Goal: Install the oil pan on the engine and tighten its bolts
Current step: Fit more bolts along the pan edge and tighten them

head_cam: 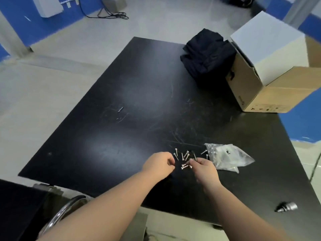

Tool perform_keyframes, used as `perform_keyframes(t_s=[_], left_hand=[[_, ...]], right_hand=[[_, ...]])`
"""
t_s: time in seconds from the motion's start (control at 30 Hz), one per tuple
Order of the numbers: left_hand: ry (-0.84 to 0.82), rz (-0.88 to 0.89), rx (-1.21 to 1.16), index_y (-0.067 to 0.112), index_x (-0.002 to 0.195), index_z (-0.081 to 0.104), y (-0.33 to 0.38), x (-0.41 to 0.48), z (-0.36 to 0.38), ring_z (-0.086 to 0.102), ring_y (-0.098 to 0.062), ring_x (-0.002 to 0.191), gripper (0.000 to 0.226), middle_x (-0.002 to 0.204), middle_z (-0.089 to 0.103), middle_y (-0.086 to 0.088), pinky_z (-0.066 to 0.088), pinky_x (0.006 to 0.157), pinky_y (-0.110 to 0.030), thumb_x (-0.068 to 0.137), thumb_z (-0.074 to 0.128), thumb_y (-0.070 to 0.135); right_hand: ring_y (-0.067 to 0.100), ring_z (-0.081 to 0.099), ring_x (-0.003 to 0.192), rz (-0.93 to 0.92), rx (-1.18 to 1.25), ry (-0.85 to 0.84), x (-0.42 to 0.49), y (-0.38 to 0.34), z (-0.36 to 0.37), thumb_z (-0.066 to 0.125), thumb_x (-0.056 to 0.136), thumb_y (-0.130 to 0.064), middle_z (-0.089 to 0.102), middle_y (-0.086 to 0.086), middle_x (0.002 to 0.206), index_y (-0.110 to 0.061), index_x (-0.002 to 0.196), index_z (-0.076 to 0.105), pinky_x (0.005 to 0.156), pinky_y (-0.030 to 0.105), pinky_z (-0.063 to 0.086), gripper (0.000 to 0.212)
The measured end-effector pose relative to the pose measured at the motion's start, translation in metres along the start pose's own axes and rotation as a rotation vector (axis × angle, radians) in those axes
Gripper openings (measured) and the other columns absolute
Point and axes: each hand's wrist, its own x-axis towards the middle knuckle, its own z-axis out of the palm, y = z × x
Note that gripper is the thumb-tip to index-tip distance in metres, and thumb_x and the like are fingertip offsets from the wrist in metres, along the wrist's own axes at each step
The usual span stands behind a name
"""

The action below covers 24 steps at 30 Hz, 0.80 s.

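Small silver socket-head bolts (pixel 184 156), six o'clock on black counter (pixel 121 119) beside clear plastic bag (pixel 225 157), seemingly spread for picking; right hand (pixel 204 168) pinches one, left hand (pixel 159 165) curled, contents untellable.

I can read no text from here. The cardboard box (pixel 271 94), far beyond the right hand (pixel 205 169) on the desk (pixel 121 101), carries dark printed marks along its lower edge and a small logo near its corner. All are too blurred to make out.
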Motion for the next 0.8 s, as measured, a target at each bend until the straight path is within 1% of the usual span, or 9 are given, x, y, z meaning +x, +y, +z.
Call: perform_keyframes(t_s=[0.07,0.13,0.23,0.37,0.47,0.57,0.7,0.8], left_hand=[[-0.012,0.021,0.091,0.030,0.099,0.064,0.002,0.012,0.010,0.059,-0.015,0.097,0.015,0.103,0.063,0.007,0.050,0.083,-0.032,0.084,0.063,0.029],[-0.008,0.048,0.170,0.028,0.105,0.064,0.004,0.022,0.020,0.057,-0.018,0.102,0.021,0.109,0.059,0.004,0.049,0.083,-0.033,0.084,0.063,0.030],[-0.024,0.075,0.264,0.026,0.108,0.061,0.009,0.036,0.036,0.055,-0.020,0.105,0.024,0.113,0.056,0.003,0.046,0.081,-0.034,0.085,0.061,0.033],[-0.033,0.068,0.368,0.022,0.107,0.058,0.013,0.047,0.058,0.055,-0.023,0.102,0.028,0.111,0.056,0.000,0.042,0.075,-0.034,0.086,0.060,0.040],[-0.002,0.060,0.365,0.020,0.104,0.059,0.016,0.051,0.067,0.056,-0.022,0.099,0.025,0.108,0.057,0.000,0.042,0.072,-0.033,0.088,0.057,0.039],[0.027,0.048,0.352,0.018,0.102,0.061,0.019,0.054,0.069,0.057,-0.023,0.096,0.019,0.107,0.058,-0.002,0.045,0.072,-0.034,0.091,0.053,0.031],[0.036,0.001,0.357,0.014,0.099,0.060,0.013,0.047,0.068,0.058,-0.027,0.096,0.019,0.106,0.059,-0.005,0.038,0.067,-0.031,0.088,0.049,0.025],[0.048,-0.088,0.257,0.016,0.097,0.060,0.003,0.037,0.060,0.058,-0.025,0.094,0.017,0.103,0.061,-0.003,0.038,0.066,-0.029,0.086,0.052,0.026]], right_hand=[[0.007,0.033,0.040,0.019,0.018,0.029,0.007,0.007,-0.001,0.055,0.091,-0.024,0.039,-0.012,0.034,-0.017,0.067,0.067,0.046,0.025,0.025,0.027],[0.005,0.032,0.038,0.022,0.031,0.045,0.014,0.010,-0.002,0.055,0.091,-0.024,0.038,-0.012,0.036,-0.017,0.069,0.067,0.046,0.025,0.025,0.026],[0.007,0.034,0.039,0.019,0.009,0.066,0.020,0.011,-0.003,0.053,0.091,-0.027,0.041,-0.011,0.038,-0.021,0.074,0.069,0.045,0.025,0.028,0.024],[0.007,0.034,0.040,0.013,0.045,0.096,0.021,0.013,-0.008,0.053,0.090,-0.028,0.042,-0.008,0.045,-0.023,0.073,0.070,0.046,0.024,0.030,0.024],[0.006,0.031,0.038,0.006,0.075,0.090,0.022,0.017,-0.016,0.053,0.090,-0.028,0.036,-0.010,0.042,-0.026,0.073,0.070,0.041,0.022,0.026,0.025],[0.007,0.030,0.040,-0.012,0.084,0.076,0.023,0.020,-0.019,0.052,0.090,-0.027,0.034,-0.010,0.043,-0.032,0.072,0.070,0.044,0.025,0.025,0.025],[0.007,0.031,0.040,-0.017,0.078,0.040,0.024,0.027,-0.015,0.053,0.090,-0.027,0.036,-0.010,0.042,-0.025,0.072,0.070,0.046,0.027,0.027,0.024],[0.009,0.032,0.042,-0.028,0.065,0.009,0.023,0.032,-0.006,0.054,0.090,-0.025,0.037,-0.009,0.043,-0.020,0.070,0.069,0.048,0.028,0.027,0.025]])
